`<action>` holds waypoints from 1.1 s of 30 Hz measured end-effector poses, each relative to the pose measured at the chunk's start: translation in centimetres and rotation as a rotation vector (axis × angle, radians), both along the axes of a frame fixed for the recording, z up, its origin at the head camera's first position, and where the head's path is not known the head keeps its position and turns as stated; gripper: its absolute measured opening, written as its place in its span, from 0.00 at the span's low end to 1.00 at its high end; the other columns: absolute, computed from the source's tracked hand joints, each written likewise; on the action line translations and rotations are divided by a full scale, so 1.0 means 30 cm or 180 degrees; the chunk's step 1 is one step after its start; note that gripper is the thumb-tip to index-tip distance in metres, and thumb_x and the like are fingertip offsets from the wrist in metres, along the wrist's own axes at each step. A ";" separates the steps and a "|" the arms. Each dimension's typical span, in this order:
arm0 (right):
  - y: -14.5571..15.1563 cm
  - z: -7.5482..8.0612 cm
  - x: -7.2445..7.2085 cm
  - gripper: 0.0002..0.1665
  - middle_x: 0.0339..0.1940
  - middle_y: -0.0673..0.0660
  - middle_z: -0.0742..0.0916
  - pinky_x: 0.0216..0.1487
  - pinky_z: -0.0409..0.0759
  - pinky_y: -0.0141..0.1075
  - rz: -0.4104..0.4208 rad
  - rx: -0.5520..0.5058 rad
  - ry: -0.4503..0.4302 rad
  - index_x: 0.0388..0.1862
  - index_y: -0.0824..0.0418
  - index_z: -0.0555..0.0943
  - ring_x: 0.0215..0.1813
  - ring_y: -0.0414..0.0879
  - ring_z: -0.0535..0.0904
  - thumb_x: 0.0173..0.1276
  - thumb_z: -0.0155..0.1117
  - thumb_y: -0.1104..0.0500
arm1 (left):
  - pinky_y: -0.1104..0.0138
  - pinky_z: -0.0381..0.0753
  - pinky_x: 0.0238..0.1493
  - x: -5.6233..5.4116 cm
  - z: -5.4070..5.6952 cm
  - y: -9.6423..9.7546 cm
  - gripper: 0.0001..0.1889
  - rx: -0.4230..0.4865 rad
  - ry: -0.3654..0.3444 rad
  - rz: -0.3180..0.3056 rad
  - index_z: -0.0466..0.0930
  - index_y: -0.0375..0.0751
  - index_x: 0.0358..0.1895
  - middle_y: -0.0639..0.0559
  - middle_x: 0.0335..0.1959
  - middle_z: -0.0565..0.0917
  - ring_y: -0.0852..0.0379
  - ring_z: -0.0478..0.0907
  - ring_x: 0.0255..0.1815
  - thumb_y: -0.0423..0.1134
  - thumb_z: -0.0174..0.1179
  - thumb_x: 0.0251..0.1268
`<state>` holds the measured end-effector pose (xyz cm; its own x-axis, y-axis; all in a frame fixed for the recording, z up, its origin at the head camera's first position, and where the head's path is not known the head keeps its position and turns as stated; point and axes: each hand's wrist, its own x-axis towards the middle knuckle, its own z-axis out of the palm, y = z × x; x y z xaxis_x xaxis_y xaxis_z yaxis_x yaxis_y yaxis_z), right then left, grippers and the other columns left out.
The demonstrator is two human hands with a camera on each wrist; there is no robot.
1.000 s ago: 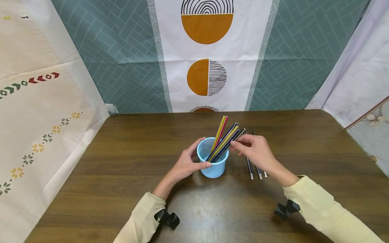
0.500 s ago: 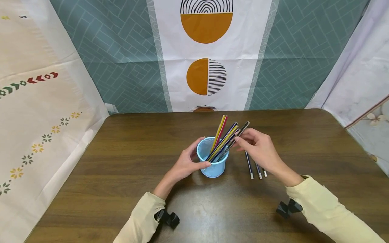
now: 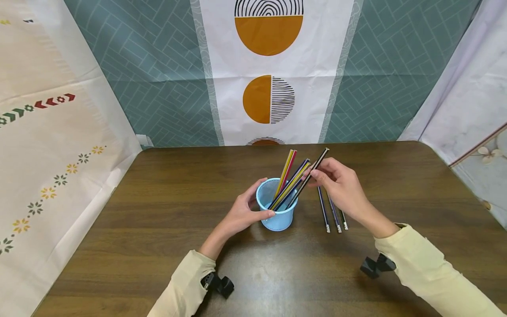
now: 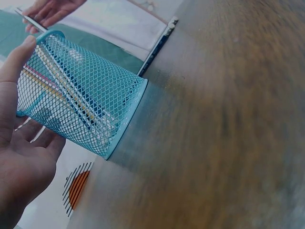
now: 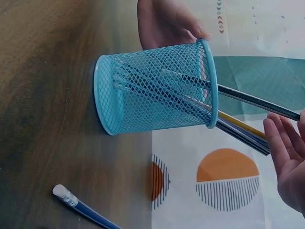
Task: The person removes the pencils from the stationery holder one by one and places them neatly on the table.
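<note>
A light blue mesh pencil cup (image 3: 278, 221) stands on the wooden table, and my left hand (image 3: 244, 214) holds it round its left side, thumb at the near rim. My right hand (image 3: 343, 187) pinches a dark, striped pencil (image 3: 321, 157) near its upper part. That pencil (image 5: 259, 103) slants to the right, its lower end still inside the cup in the right wrist view. Other pencils lean in the cup: a yellow and a red pencil (image 3: 292, 164) at the back, dark blue and yellow ones (image 3: 290, 188) in front. The right palm hides part of the scene behind it.
Three dark pencils (image 3: 323, 211) lie on the table (image 3: 190, 193) right of the cup, eraser ends toward me, their far ends partly behind the right hand. Patterned cloth (image 3: 174, 101) hangs behind the table's far edge.
My right hand has drawn the dark pencil upward and to the right, apart from the leaning bunch. The left hand and the cup have kept their place.
</note>
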<state>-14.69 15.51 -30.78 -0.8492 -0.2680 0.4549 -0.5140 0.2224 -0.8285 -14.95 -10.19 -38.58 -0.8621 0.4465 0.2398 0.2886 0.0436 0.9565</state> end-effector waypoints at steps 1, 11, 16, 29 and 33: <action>-0.001 0.001 -0.002 0.03 0.39 0.67 0.86 0.40 0.82 0.35 0.0064 -0.0069 0.0005 0.40 0.74 0.75 0.37 0.43 0.85 0.70 0.55 0.73 | 0.49 0.67 0.63 0.000 0.000 0.000 0.42 -0.0008 -0.0004 0.0004 0.58 0.38 0.73 0.36 0.64 0.71 0.39 0.70 0.62 0.30 0.70 0.54; -0.023 0.022 0.015 0.09 0.34 0.61 0.87 0.37 0.83 0.35 0.0255 -0.0512 0.0662 0.38 0.76 0.75 0.36 0.41 0.85 0.60 0.56 0.84 | 0.53 0.69 0.62 -0.003 -0.020 0.001 0.43 -0.0052 0.0058 0.0025 0.59 0.40 0.73 0.42 0.63 0.72 0.46 0.72 0.62 0.37 0.72 0.54; -0.033 0.049 0.020 0.14 0.34 0.66 0.86 0.40 0.81 0.31 0.0335 -0.0550 0.0985 0.41 0.78 0.75 0.38 0.41 0.85 0.57 0.56 0.87 | 0.53 0.69 0.62 -0.003 -0.019 0.001 0.44 -0.0028 0.0067 0.0031 0.59 0.39 0.73 0.42 0.63 0.72 0.47 0.72 0.62 0.39 0.73 0.54; -0.021 0.085 0.004 0.22 0.37 0.59 0.86 0.44 0.79 0.29 0.0178 -0.0218 0.0945 0.53 0.77 0.74 0.40 0.41 0.83 0.58 0.58 0.84 | 0.52 0.69 0.62 -0.007 -0.019 0.003 0.42 0.0001 0.0052 0.0021 0.59 0.38 0.73 0.40 0.63 0.72 0.45 0.71 0.62 0.32 0.71 0.55; -0.019 0.109 0.002 0.20 0.36 0.53 0.86 0.44 0.80 0.30 0.0130 -0.0394 0.0879 0.51 0.79 0.74 0.39 0.42 0.83 0.59 0.57 0.84 | 0.50 0.68 0.63 -0.008 -0.018 0.002 0.42 0.0003 0.0080 0.0023 0.59 0.37 0.73 0.38 0.63 0.72 0.42 0.71 0.62 0.30 0.69 0.55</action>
